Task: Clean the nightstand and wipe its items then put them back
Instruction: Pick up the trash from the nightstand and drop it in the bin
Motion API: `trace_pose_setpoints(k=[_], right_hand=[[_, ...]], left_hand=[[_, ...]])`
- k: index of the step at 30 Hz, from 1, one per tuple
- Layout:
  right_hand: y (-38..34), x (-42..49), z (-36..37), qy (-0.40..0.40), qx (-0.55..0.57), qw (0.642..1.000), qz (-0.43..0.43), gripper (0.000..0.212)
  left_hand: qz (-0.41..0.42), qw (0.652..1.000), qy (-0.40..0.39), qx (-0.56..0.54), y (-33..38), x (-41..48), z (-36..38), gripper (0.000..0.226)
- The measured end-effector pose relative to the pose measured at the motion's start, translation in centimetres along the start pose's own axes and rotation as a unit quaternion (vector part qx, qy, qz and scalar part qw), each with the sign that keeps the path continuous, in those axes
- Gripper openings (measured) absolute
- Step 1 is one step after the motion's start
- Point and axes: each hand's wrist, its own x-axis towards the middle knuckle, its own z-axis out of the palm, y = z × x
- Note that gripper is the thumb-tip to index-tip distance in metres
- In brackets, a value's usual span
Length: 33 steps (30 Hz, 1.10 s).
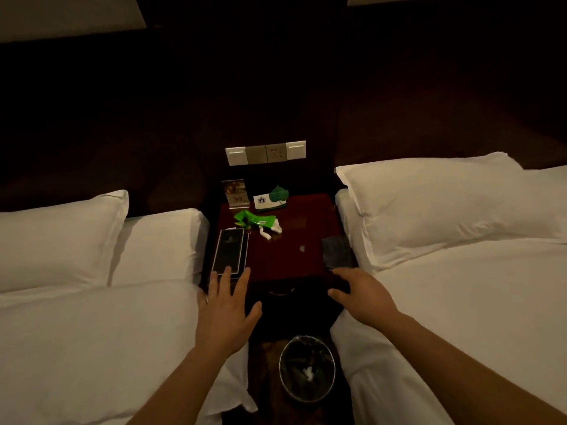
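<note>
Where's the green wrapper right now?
Head view: the green wrapper lies left of centre on the nightstand, behind the black folder and in front of the upright sign and leaf card.

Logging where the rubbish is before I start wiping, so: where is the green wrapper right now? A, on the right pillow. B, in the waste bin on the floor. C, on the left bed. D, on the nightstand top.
D: the green wrapper lies crumpled on the nightstand top, just past the far end of the black folder.
</note>
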Motion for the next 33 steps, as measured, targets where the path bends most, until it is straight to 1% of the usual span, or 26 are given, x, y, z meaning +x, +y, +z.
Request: trace_pose_setpoints(k=[6,11,15,19,21,23,25,27,30,33], right_hand=[[1.3,6.7,3.2,-0.021,0.031,0.998,0.054,0.059],[2.5,13.3,6.8,-0.026,0.036,0.993,0.109,0.059],[3.5,18.3,8.9,-0.029,0.035,0.99,0.131,0.057],[4.9,22.3,10.4,-0.028,0.017,0.99,0.134,0.057],[6.0,24.1,11.0,-0.027,0.004,0.99,0.141,0.053],[7.4,25.6,11.6,-0.028,0.005,0.989,0.147,0.043],[8.7,26.7,12.5,-0.027,0.006,0.988,0.153,0.042],[9.4,27.4,13.5,-0.028,0.004,0.988,0.149,0.049],[8.8,29.5,15.5,-0.046,0.0,0.994,0.095,0.046],[6.8,32.8,17.0,-0.047,0.025,0.996,0.068,0.048]], left_hand=[[0.026,0.999,-0.042,-0.007,-1.1,8.1,4.2,0.074],[0.054,0.994,-0.099,-0.007,-3.4,15.7,9.7,0.073],[0.08,0.989,-0.128,-0.005,-4.6,20.8,13.4,0.073],[0.097,0.984,-0.148,-0.002,-4.5,24.0,16.8,0.072],[0.101,0.982,-0.161,-0.002,-4.3,24.9,18.7,0.071],[0.09,0.982,-0.166,-0.012,-4.4,25.6,20.6,0.07],[0.076,0.982,-0.173,-0.016,-4.8,26.0,22.5,0.071],[0.064,0.981,-0.184,-0.014,-5.2,26.5,24.1,0.071],[0.044,0.982,-0.183,-0.02,-5.8,27.7,26.0,0.071],[0.054,0.983,-0.173,-0.006,-6.4,28.9,27.5,0.069]])
